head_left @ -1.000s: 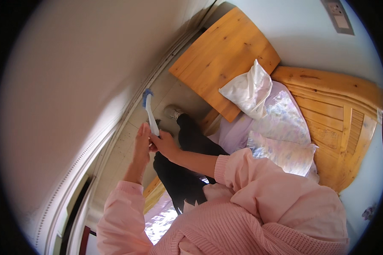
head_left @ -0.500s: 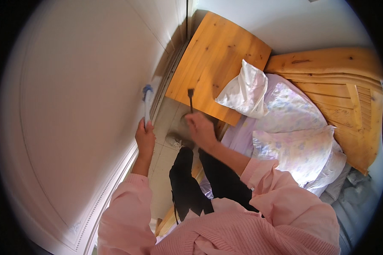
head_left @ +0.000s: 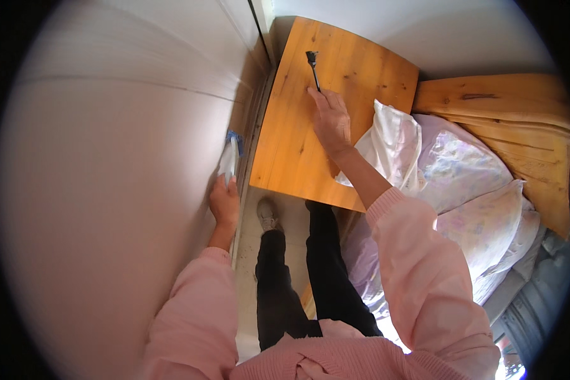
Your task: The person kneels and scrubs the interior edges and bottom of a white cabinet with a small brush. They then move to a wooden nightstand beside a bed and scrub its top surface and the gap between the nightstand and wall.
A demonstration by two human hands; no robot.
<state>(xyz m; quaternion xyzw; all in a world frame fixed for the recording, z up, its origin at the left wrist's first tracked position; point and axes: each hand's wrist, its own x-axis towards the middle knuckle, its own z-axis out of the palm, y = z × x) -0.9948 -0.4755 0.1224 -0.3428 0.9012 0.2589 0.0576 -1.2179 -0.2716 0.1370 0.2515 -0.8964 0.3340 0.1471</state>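
Observation:
My left hand [head_left: 224,199] is closed round the white handle of a brush with blue bristles [head_left: 235,136], held upright close beside the pale panel on the left. Over the wooden tabletop [head_left: 285,149], my right hand [head_left: 331,120] grips a small black brush [head_left: 313,63] by its thin handle. Its dark head points away from me, toward the far part of the tabletop; I cannot tell whether it touches the wood. A crumpled white cloth [head_left: 389,142] lies at the tabletop's right edge, just right of my right wrist.
A large pale panel [head_left: 120,190] rises along my left side. On the right stands a bed with a wooden headboard [head_left: 506,120] and floral bedding [head_left: 468,164]. Below me a shoe [head_left: 267,214] rests on the tiled floor [head_left: 247,266] between panel and bed.
My right hand has moved forward, carrying the black brush from the tabletop's near edge to over its far part. My left hand has shifted slightly right. The whole view has shifted as well.

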